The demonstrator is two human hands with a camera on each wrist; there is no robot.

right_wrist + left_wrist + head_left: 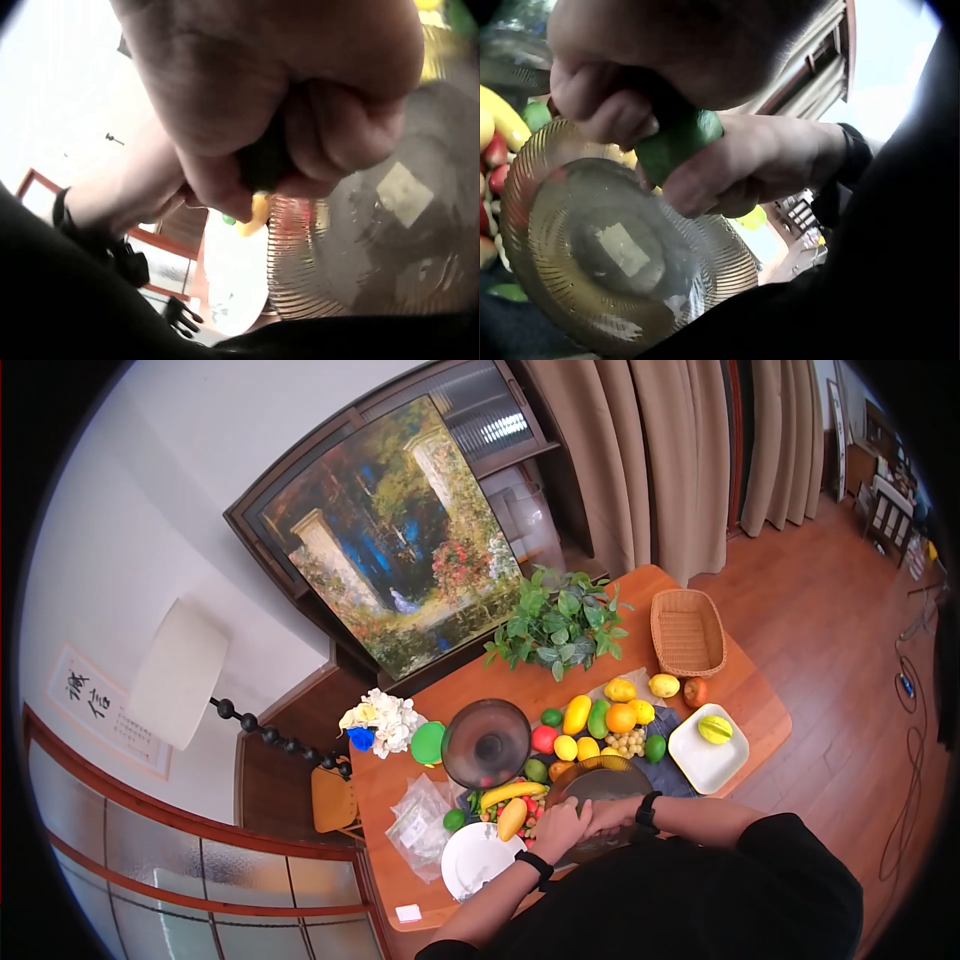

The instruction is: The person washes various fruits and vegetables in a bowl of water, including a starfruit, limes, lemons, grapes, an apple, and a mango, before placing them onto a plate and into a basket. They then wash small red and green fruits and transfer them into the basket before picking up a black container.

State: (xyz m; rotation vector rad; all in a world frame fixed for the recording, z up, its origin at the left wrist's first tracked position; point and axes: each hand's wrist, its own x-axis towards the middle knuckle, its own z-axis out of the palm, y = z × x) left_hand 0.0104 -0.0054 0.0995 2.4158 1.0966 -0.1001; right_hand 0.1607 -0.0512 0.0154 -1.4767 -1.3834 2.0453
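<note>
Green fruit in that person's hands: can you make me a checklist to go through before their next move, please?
1. Grip: the left hand and right hand both hold the shiny green rounded fruit: ok.
2. Ribbed amber see-through bowl below the hands: ok.
3. Green fruit whole, without cuts: cannot tell, the hands hide much of it.
4. White round plate fully in view: not ok, an oval yellow fruit covers part of its edge.
5. Pale square patch inside the bowl, not stuck underneath: cannot tell.
</note>
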